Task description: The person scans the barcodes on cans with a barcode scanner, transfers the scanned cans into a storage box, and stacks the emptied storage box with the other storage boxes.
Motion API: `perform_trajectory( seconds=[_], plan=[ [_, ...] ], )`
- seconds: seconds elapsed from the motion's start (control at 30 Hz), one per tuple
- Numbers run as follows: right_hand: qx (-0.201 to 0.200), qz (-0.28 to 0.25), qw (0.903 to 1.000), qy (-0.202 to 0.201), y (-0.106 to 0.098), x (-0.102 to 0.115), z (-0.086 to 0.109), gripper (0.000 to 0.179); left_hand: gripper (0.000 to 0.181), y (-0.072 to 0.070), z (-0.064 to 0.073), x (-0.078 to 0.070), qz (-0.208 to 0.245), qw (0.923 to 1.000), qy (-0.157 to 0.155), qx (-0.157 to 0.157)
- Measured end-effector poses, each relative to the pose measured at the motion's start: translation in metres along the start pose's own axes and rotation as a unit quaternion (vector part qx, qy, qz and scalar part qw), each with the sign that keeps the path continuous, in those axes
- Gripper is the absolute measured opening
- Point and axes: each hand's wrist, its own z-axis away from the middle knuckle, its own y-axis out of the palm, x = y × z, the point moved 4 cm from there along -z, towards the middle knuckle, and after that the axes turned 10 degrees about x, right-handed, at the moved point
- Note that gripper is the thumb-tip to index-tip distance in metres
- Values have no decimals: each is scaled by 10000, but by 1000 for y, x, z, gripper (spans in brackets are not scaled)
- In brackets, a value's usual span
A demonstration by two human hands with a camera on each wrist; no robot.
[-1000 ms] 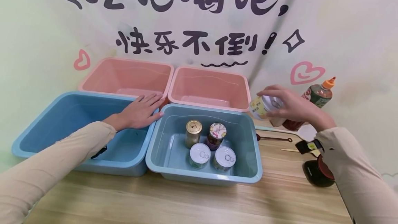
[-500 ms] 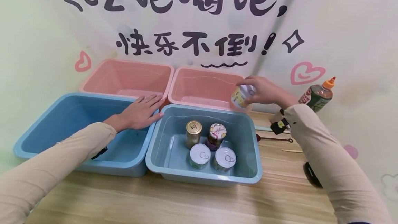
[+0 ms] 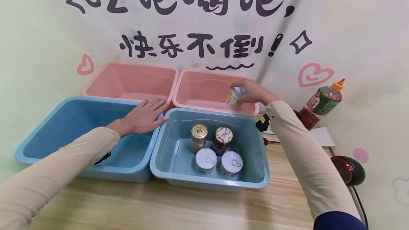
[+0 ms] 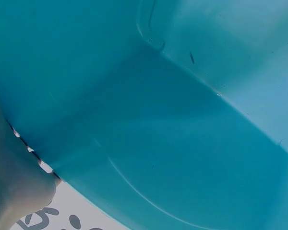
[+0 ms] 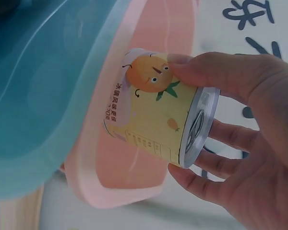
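Note:
In the head view my right hand grips a tin can above the right pink bin. The right wrist view shows the can's yellow label with an orange fruit cartoon, and a pull-tab lid facing my palm. My left hand lies flat with straight fingers across the rims between the left blue bin and the right blue bin. Inside the right blue bin stand two pull-tab cans, a gold-lidded can and a jar with a patterned lid.
The left pink bin sits behind the left blue one. To the right are a sauce bottle with an orange nozzle, a dark spoon partly hidden by my arm, and a black rounded device. A wall hanging with large lettering rises behind.
My right hand has carried the can leftward from beside the sauce bottle to over the right pink bin. My left hand has stayed in place.

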Motion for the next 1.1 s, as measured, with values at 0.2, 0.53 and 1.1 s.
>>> perform_trajectory(
  seconds=[0.2, 0.53, 1.1],
  plan=[
    [33, -330, 9994, -30, 10, -4, -12, 65, 72, 1, 2, 1, -14, 10000, -46, 12],
    [354, -538, 9971, 412, 30, -22, -29, 65, 72, 2, 1, 4, 17, 10000, -42, 8],
    [587, -519, 9959, 449, 50, -34, -37, 48, 72, 2, 1, 3, 14, 10000, -37, 19]
  ],
)
